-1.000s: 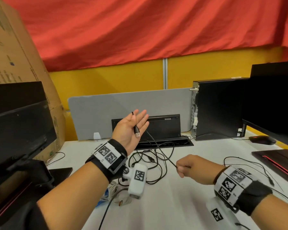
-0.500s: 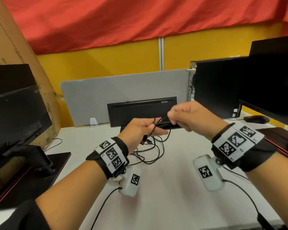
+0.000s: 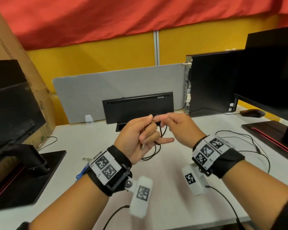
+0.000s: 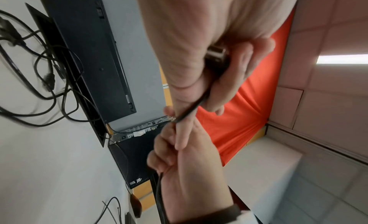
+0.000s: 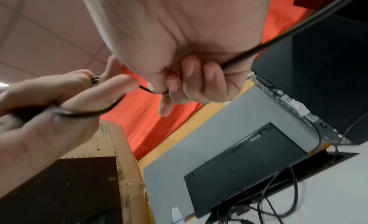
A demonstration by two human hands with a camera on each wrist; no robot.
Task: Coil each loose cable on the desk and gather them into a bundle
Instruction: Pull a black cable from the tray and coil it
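A thin black USB cable (image 3: 161, 133) is held up over the middle of the white desk (image 3: 83, 146). My left hand (image 3: 140, 135) grips it with fingers curled round the cable and its metal plug (image 4: 216, 53). My right hand (image 3: 175, 125) pinches the same cable (image 5: 153, 90) right beside the left fingertips, and the cable runs on through its palm. A loop of the cable (image 3: 154, 153) hangs from the left hand down to the desk. More loose black cables (image 4: 45, 79) lie tangled on the desk below the hands.
A black keyboard (image 3: 138, 108) stands on edge against a grey divider (image 3: 115, 87), behind an open cable slot (image 3: 121, 126). A PC tower (image 3: 211, 82), monitor (image 3: 273, 68) and mouse (image 3: 252, 113) are at right with thin cables (image 3: 256, 146). Another monitor (image 3: 12, 103) and cardboard box (image 3: 15, 47) stand left.
My left hand has closed round the plug and cable; it was open a second ago. My right hand rose from the desk to meet it, and the two hands now touch.
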